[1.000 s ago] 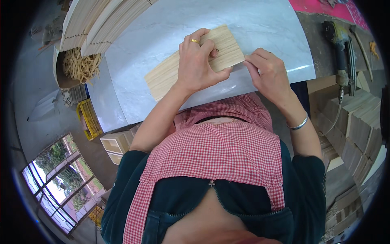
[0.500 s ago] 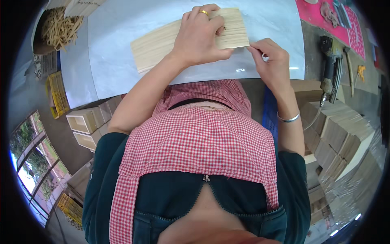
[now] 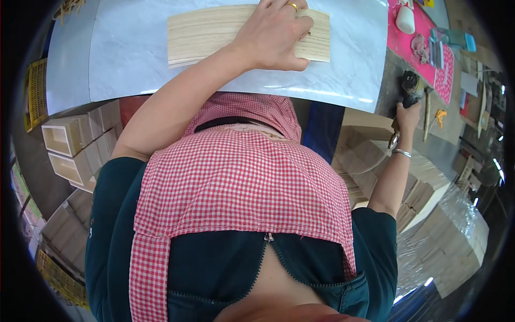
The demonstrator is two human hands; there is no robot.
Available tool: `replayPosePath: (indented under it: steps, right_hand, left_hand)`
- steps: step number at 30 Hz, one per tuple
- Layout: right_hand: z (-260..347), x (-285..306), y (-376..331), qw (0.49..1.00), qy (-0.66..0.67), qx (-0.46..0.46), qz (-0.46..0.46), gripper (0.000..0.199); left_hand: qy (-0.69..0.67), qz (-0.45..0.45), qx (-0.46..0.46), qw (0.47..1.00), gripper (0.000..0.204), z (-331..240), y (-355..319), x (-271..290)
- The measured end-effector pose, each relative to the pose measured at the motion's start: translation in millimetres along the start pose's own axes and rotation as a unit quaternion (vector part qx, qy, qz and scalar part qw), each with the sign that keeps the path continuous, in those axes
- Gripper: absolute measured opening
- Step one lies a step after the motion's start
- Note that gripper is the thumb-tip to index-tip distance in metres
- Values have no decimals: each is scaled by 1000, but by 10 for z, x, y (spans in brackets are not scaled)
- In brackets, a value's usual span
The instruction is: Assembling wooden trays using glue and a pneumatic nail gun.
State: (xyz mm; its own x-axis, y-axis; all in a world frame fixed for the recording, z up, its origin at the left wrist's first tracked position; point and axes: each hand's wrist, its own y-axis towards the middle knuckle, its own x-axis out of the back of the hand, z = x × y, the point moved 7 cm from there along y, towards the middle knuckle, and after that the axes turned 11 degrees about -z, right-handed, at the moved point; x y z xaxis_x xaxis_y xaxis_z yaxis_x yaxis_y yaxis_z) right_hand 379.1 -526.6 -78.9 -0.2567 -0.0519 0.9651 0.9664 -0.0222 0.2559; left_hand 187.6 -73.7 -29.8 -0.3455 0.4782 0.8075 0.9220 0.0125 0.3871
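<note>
R grip [image 3: 409, 114] has just left the wood bd [image 3: 206, 35] & is now closed round the air tool [image 3: 411, 80] off to R, so only L grip [image 3: 278, 36] clasps the bd, flat on bench [image 3: 134, 70]

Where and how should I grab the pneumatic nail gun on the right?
Take the pneumatic nail gun by its dark handle, probably from the near side, where the right hand is: that slimmer part lies between bulky far head and air hose.
</note>
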Motion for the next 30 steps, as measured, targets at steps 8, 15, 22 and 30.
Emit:
replayPosePath:
  steps: [8, 15, 22, 30]
  right_hand:
    - [913, 1112, -438, 957, 245, -125, 95, 26]
    - [2188, 1725, -1489, 909, 375, -55, 172, 16]
    - [2374, 1681, -1644, 893, 386, -36, 228, 21]
    - [2421, 1646, -1644, 896, 373, -46, 236, 21]
  left_hand:
    - [-39, -36, -16, 998, 44, 25, -20, 38]
    - [-54, 7, 23, 998, 43, 48, 9, -26]
    - [-53, 73, 65, 994, 41, 61, 2, -83]
    - [-15, 28, 17, 999, 41, -11, -5, 50]
